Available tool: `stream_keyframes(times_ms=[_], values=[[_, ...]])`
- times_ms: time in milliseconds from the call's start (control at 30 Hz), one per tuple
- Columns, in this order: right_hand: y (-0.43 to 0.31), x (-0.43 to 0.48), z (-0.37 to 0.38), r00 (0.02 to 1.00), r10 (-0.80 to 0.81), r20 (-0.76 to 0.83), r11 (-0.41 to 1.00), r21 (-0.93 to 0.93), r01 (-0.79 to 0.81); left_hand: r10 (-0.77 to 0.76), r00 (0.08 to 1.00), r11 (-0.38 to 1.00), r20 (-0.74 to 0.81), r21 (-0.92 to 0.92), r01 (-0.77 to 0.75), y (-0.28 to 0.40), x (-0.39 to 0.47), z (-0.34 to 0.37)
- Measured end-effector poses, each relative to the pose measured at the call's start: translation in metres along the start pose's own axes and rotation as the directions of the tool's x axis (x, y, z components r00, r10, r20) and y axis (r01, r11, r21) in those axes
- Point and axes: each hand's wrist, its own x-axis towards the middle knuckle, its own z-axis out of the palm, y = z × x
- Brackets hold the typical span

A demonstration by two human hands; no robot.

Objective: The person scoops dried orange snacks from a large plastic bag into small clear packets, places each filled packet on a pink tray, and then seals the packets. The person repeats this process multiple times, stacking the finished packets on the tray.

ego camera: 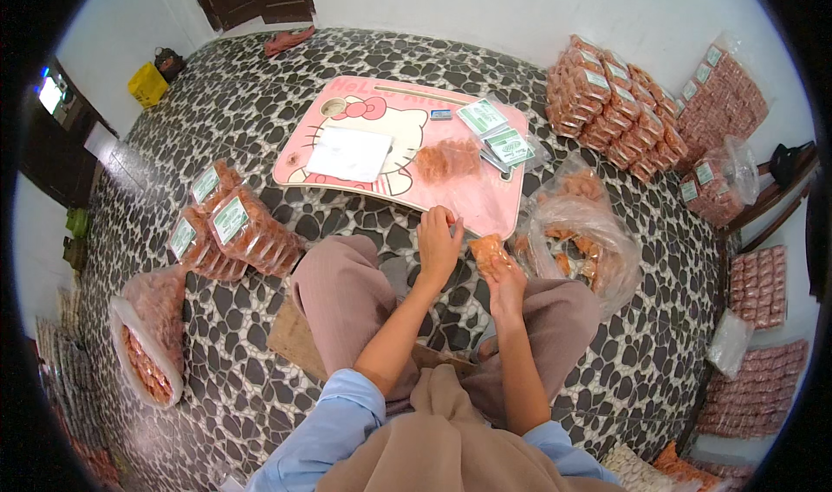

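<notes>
My right hand grips a small clear plastic packet of orange snack pieces, held tilted above the gap between my knees. To its left, my left hand hovers by the front edge of a low pink folding table, its fingers apart and nothing visible in them. On that table lie another clear bag of orange snack pieces, a stack of white sheets, green-and-white printed labels and a small blue box. An opened large plastic bag of orange snacks rests beside my right knee.
Packed snack bundles with labels stand on the patterned floor left of the table. Behind them sits an open sack of snacks. More packed bundles are piled against the right wall. A wooden board lies under me.
</notes>
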Motion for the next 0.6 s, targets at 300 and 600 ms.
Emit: stream_keyframes(times_ms=[300, 600], values=[[0.040, 0.093, 0.058, 0.961, -0.248, 0.119, 0.893, -0.358, 0.275, 0.178, 0.966, 0.983, 0.189, 0.003, -0.182, 0.003, 0.001, -0.043], [0.045, 0.101, 0.072, 0.709, -0.630, 0.318, 0.387, -0.663, 0.641, 0.018, 0.930, 1.000, 0.366, -0.003, -0.019, -0.071, 0.181, -0.031]])
